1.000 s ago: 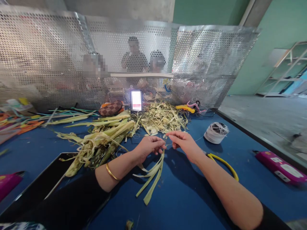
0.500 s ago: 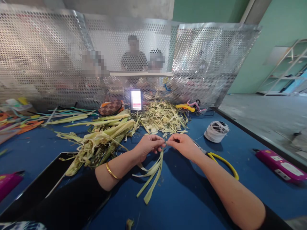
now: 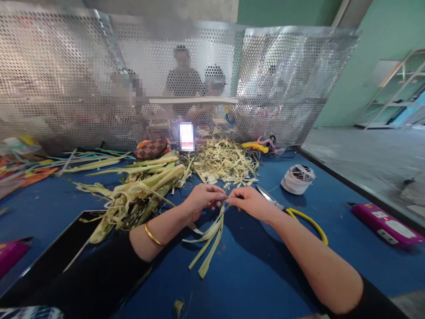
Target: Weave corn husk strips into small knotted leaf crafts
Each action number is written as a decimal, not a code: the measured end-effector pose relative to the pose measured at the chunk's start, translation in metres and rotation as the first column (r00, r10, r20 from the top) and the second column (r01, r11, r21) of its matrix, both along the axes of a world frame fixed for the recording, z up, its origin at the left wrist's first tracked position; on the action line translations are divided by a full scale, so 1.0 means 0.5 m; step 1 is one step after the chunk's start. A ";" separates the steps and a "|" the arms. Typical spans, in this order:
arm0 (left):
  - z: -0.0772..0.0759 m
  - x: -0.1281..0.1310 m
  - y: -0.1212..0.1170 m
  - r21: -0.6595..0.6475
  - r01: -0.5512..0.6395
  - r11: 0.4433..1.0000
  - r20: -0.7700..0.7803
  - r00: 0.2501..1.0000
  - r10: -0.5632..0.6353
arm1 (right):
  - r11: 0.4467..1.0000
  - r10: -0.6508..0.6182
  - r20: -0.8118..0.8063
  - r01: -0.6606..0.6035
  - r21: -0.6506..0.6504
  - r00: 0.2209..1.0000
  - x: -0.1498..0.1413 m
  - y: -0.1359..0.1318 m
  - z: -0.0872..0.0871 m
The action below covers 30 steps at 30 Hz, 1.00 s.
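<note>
A small bunch of pale green corn husk strips (image 3: 212, 237) hangs over the table, its top end between my two hands. My left hand (image 3: 204, 201) is closed in a pinch on that top end. The fingertips of my right hand (image 3: 245, 201) are pinched together against it, nearly touching the left; what they hold is too small to make out. Scissors with yellow handles (image 3: 310, 223) lie by my right wrist, partly hidden by it. Behind them stands a spool of white string (image 3: 298, 179), with a thin strand running towards my right hand.
A husk pile (image 3: 142, 190) lies left, partly over a black tray (image 3: 56, 252). Husk shreds (image 3: 226, 161) are heaped behind my hands, near a lit phone screen (image 3: 186, 136). A magenta device (image 3: 385, 223) sits right. A perforated metal screen (image 3: 279, 79) stands behind, people beyond it.
Both hands keep their pinch at the top of the strips, with only slight finger movement. The view has shifted a little, and more of the scissor blades shows beside my right hand.
</note>
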<state>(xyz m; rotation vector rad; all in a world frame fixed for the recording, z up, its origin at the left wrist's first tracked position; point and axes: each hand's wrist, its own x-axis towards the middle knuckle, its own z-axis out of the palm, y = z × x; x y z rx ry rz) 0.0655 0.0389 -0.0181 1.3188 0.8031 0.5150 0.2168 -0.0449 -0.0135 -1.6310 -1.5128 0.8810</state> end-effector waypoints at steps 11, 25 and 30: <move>0.000 -0.001 0.003 -0.036 0.009 0.999 0.025 1.000 -0.008 | 0.994 -0.071 0.135 0.058 0.096 0.988 0.009 0.014 -0.018; 0.007 -0.002 0.000 0.110 0.018 0.994 -0.062 0.998 -0.011 | 0.982 -0.126 0.116 0.107 0.154 0.985 0.014 0.012 -0.006; 0.020 -0.004 -0.005 0.136 0.043 0.990 -0.023 0.999 -0.041 | 0.962 -0.273 -0.494 0.217 -0.168 0.826 -0.002 0.011 -0.004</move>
